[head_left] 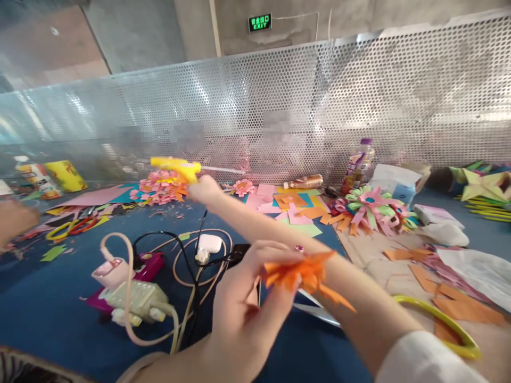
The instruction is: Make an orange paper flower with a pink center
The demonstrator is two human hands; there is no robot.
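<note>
Head view: left hand [239,303] pinches an orange paper flower [305,274] near the bench's front edge while the right hand [205,190], closed round the yellow glue gun [178,167], reaches toward the far edge — best keep that nozzle clear of fingers and cables [187,250].

The orange flower [305,276] pinched in the left hand [243,314] is thin matt paper, creased. The glue gun [178,168] gripped by the right hand [205,190] looks like smooth, glossy yellow plastic. Under both hands the table cover [43,308] is a matt blue, cloth-like surface. Left of the left hand, the power strip [138,300] is pale smooth plastic. Beyond the right hand, the screen [359,96] is perforated shiny metal.
</note>
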